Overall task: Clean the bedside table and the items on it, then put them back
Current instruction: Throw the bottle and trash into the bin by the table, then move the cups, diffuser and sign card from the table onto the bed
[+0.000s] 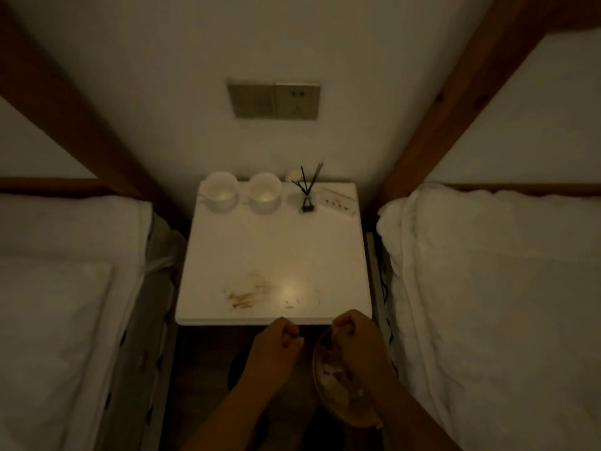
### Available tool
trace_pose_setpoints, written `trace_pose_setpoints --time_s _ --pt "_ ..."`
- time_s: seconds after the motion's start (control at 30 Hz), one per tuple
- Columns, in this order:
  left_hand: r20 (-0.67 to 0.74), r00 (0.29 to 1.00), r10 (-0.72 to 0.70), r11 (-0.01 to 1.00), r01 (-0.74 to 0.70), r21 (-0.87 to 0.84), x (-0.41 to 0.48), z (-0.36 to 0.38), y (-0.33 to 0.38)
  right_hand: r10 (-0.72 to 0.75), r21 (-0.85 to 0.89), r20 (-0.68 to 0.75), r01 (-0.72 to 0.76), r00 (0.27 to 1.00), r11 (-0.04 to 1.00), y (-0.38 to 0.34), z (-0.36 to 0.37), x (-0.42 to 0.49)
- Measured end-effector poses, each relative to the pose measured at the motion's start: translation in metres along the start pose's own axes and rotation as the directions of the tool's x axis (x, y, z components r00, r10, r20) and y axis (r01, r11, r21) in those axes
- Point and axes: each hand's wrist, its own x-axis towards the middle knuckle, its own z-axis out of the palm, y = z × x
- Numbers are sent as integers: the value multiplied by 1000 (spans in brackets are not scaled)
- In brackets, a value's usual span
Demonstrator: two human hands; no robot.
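Observation:
A white bedside table (pixel 273 249) stands between two beds, with brown smears (pixel 248 292) near its front edge. Along its back stand two white cups (pixel 221 192) (pixel 265 193), a reed diffuser (pixel 307 198) and a small white card holder (pixel 336 201). My left hand (pixel 278 341) is closed in a loose fist just below the table's front edge, nothing visible in it. My right hand (pixel 353 333) grips the rim of a round plate (pixel 331 385) with food scraps, held below the table edge. The light is dim.
White bedding lies on the left bed (pixel 65 288) and the right bed (pixel 487 288), close to both table sides. A switch and socket plate (pixel 274 100) is on the wall above. Dark floor shows under my arms.

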Motion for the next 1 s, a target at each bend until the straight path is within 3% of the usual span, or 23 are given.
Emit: trace_pose_setpoints --time_s 0.17,0.57,1.0 --pt "-78 982 174 970 -157 188 1 -77 20 -105 -17 -28 105 994 994 -74 3 -5" --pt "-96 962 256 899 -201 389 43 -227 34 -154 -158 5 153 988 975 -197 29 32" --pt "-79 968 240 899 -191 395 139 -240 9 -152 -246 4 148 988 958 -208 70 127"
